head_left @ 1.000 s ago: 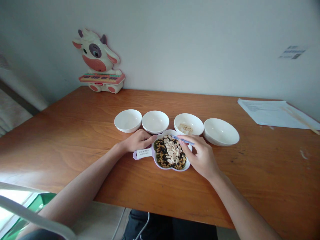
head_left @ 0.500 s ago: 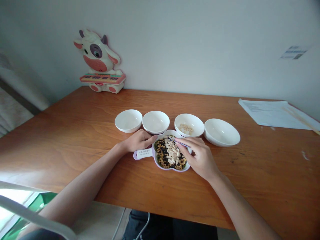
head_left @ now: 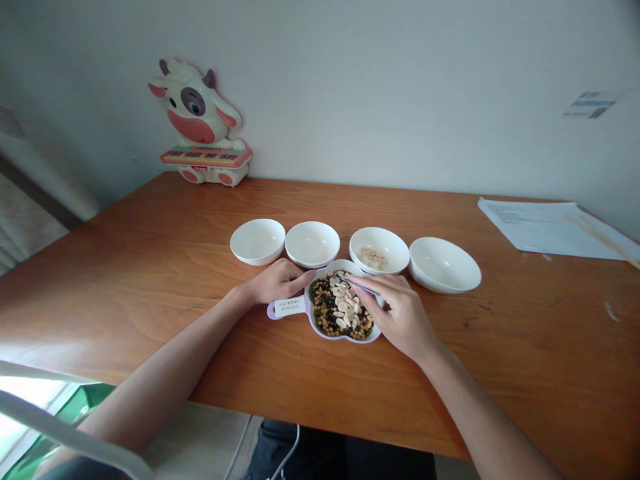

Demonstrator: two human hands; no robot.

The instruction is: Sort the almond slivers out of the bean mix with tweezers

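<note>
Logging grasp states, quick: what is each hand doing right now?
Left hand: fingers curled against the seed dish rim; grip cannot be told.
Right hand: closed on thin tweezers above the seeds.

The counter (head_left: pixel 150 267) is smooth, warm wood with a soft sheen. The white bowls (head_left: pixel 257 241) look like glossy glazed ceramic, and the lilac dish (head_left: pixel 289 307) like smooth plastic. Slim tweezers (head_left: pixel 361 287) in the right hand's (head_left: pixel 403 320) grip glint like metal. At the far right corner lie matt paper sheets (head_left: pixel 540 230).
</note>
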